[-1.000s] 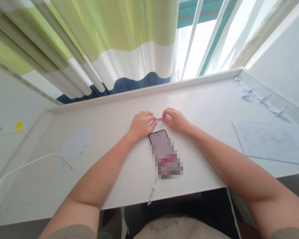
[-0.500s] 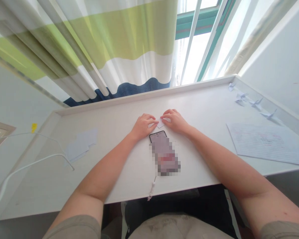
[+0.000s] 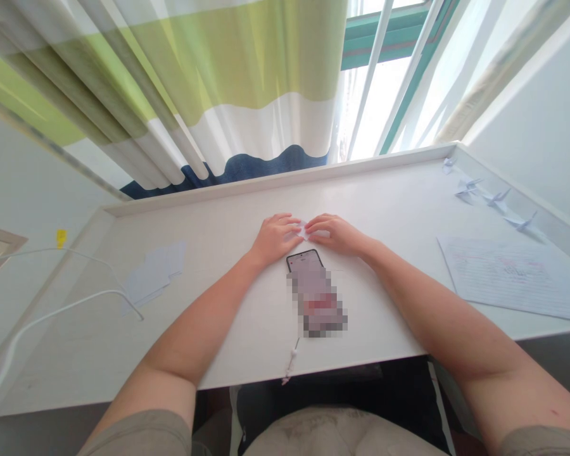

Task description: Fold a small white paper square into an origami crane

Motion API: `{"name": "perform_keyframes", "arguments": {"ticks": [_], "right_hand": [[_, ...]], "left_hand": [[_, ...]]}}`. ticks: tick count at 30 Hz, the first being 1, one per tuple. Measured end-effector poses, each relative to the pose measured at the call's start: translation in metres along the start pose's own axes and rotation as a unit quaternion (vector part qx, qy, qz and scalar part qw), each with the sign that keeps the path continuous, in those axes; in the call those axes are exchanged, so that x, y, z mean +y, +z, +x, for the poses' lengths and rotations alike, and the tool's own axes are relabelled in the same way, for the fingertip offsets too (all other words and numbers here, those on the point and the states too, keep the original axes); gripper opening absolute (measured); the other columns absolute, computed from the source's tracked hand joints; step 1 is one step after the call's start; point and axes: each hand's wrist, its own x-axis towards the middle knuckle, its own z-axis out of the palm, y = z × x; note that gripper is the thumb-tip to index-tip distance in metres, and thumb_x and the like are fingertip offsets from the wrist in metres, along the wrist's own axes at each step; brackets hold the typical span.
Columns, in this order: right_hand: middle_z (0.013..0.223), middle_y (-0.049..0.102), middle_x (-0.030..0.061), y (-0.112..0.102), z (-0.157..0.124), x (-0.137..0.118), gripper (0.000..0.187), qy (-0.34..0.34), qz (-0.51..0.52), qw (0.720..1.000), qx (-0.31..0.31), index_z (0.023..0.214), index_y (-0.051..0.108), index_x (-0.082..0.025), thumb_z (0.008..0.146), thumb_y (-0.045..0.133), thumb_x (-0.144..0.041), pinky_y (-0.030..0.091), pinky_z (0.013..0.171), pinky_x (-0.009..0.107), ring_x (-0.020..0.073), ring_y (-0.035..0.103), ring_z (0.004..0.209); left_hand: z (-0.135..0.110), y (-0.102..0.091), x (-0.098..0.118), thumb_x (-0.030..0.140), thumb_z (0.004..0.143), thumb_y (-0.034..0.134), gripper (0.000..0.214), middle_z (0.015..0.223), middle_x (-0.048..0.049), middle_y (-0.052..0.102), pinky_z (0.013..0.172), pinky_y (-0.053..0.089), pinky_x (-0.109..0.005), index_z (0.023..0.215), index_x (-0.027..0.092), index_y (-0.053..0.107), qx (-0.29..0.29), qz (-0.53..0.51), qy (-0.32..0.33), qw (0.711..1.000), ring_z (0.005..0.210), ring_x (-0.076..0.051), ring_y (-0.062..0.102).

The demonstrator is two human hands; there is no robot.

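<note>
A small folded piece of white paper point(image 3: 303, 226) lies on the desk between my hands, largely covered by fingers. My left hand point(image 3: 276, 238) has its curled fingers and thumb on the paper's left side. From the right, my right hand point(image 3: 336, 234) closes its fingers and thumb over the other side, fingertips almost meeting those of the left. Just below the hands rests a phone point(image 3: 308, 288), its screen mostly blurred, with a beaded strap point(image 3: 291, 364) hanging toward the desk's front edge.
Several folded paper cranes point(image 3: 496, 197) stand along the right side of the white desk point(image 3: 247, 329). Nearer to me on that side lies a lined, written sheet point(image 3: 513, 275). Loose white paper sheets point(image 3: 154, 272) and a white cable point(image 3: 66, 308) are at the left.
My hands have closed in over the folded paper, the right fingers shifting down, so less of it shows. The whole view has moved slightly.
</note>
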Motion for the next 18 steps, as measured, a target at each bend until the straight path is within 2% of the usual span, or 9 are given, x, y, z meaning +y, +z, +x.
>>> {"name": "perform_keyframes", "arguments": {"ticks": [6, 11, 18], "right_hand": [[0.114, 0.083, 0.0093, 0.003, 0.003, -0.002, 0.017, 0.013, 0.000, 1.000, 0.011, 0.101, 0.084, -0.025, 0.100, 0.068, -0.029, 0.054, 0.102, 0.045, 0.0267, 0.073, 0.107], [0.113, 0.083, 0.0070, 0.003, 0.003, -0.007, 0.015, 0.038, 0.013, 0.999, 0.023, 0.095, 0.083, -0.026, 0.098, 0.069, -0.028, 0.053, 0.104, 0.046, 0.0262, 0.073, 0.107], [0.113, 0.083, 0.0073, 0.007, 0.004, -0.012, 0.015, 0.080, 0.008, 0.996, 0.039, 0.090, 0.083, -0.025, 0.095, 0.069, -0.024, 0.054, 0.104, 0.046, 0.0272, 0.074, 0.107]], "left_hand": [[0.002, 0.002, -0.003, 0.036, 0.103, 0.065, 0.020, 0.130, -0.0027, 0.081, 0.117, 0.046, -0.052, 0.106, 0.028, 0.083, 0.002, -0.019, -0.003, 1.000, 0.132, -0.028, 0.065], [0.002, 0.003, -0.003, 0.041, 0.097, 0.075, 0.018, 0.128, -0.0046, 0.081, 0.115, 0.048, -0.052, 0.106, 0.028, 0.083, 0.006, -0.022, -0.002, 1.000, 0.128, -0.029, 0.066], [0.002, 0.004, -0.004, 0.040, 0.096, 0.077, 0.017, 0.129, -0.0054, 0.080, 0.115, 0.049, -0.051, 0.104, 0.027, 0.082, 0.000, -0.035, -0.003, 0.999, 0.128, -0.028, 0.065]]}}
